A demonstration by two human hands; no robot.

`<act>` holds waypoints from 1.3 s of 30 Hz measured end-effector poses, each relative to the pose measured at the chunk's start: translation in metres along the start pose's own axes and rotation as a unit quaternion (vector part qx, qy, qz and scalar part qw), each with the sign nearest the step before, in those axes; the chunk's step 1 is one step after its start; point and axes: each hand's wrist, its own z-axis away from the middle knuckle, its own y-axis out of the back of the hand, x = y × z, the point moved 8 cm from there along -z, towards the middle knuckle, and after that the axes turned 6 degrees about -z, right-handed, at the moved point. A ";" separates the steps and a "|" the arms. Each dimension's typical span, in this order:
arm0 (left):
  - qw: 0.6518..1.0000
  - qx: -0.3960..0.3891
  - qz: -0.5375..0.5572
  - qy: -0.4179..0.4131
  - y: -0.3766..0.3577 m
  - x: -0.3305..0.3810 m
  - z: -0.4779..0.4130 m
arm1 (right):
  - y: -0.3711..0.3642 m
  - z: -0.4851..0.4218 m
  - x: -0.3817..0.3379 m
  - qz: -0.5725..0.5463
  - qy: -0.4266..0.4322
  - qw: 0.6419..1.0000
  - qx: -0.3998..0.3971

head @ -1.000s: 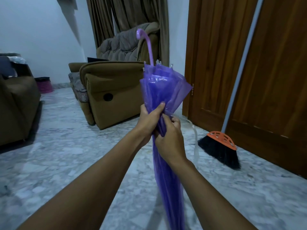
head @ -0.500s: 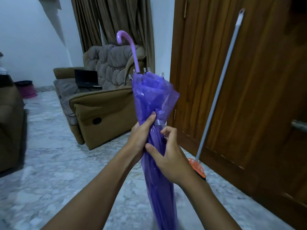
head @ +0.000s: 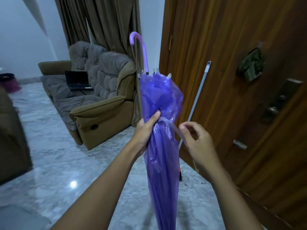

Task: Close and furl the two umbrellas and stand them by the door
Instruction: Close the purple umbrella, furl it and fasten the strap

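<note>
Marble floor (head: 49, 155) runs back to a brown sofa (head: 99, 105) with a laptop (head: 77, 80) on its seat, curtains (head: 103, 22) behind. A wooden door (head: 224, 47) fills the right side, with a broom handle (head: 199, 90) leaning on it. The purple umbrella (head: 162, 163) is closed and held upright in front of the door, its hooked handle (head: 141, 50) uppermost. The left hand (head: 146, 130) grasps the bunched canopy around its middle. The right hand (head: 197, 143), just beside it, pinches the pale strap (head: 172, 128) that leads off the canopy.
</note>
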 end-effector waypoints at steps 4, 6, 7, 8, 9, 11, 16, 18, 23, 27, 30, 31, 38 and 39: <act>0.999 -0.038 0.010 0.004 -0.005 0.026 0.011 | -0.027 0.008 -0.026 -0.063 -0.026 0.995 -0.075; 0.998 -0.053 0.019 0.003 -0.003 0.033 0.011 | -0.030 0.010 -0.037 -0.095 -0.017 0.994 -0.058; 0.998 -0.062 0.022 0.002 -0.002 0.036 0.011 | -0.031 0.011 -0.040 -0.111 -0.018 0.992 -0.050; 0.997 -0.071 0.028 0.002 0.000 0.039 0.012 | -0.032 0.013 -0.043 -0.125 -0.023 0.991 -0.046; 0.996 -0.080 0.035 0.003 0.002 0.041 0.013 | -0.033 0.015 -0.044 -0.136 -0.032 0.989 -0.043; 0.995 -0.088 0.048 0.009 0.008 0.043 0.014 | -0.035 0.018 -0.046 -0.145 -0.042 0.987 -0.047; 0.994 -0.094 0.057 0.009 0.022 0.049 0.019 | -0.044 0.023 -0.049 -0.144 -0.062 0.986 -0.053; 0.993 -0.107 0.056 0.009 0.025 0.052 0.022 | -0.045 0.022 -0.051 -0.158 -0.044 0.986 -0.043; 0.989 -0.129 0.068 0.024 0.036 0.064 0.029 | -0.044 0.022 -0.064 -0.106 -0.010 0.993 -0.059; 0.990 -0.130 0.049 0.035 0.045 0.065 0.027 | -0.049 0.019 -0.071 -0.105 0.024 0.992 -0.070; 0.991 -0.126 0.029 0.025 0.053 0.067 0.026 | -0.052 0.014 -0.071 -0.071 0.041 0.994 -0.079; 0.991 -0.126 0.026 0.021 0.054 0.068 0.025 | -0.051 0.011 -0.070 -0.069 0.034 0.994 -0.075; 0.989 -0.133 0.054 0.029 0.058 0.065 0.026 | -0.074 0.005 -0.052 -0.284 -0.160 0.935 -0.139; 0.987 -0.140 0.065 0.031 0.056 0.065 0.026 | -0.077 0.006 -0.047 -0.269 -0.171 0.939 -0.126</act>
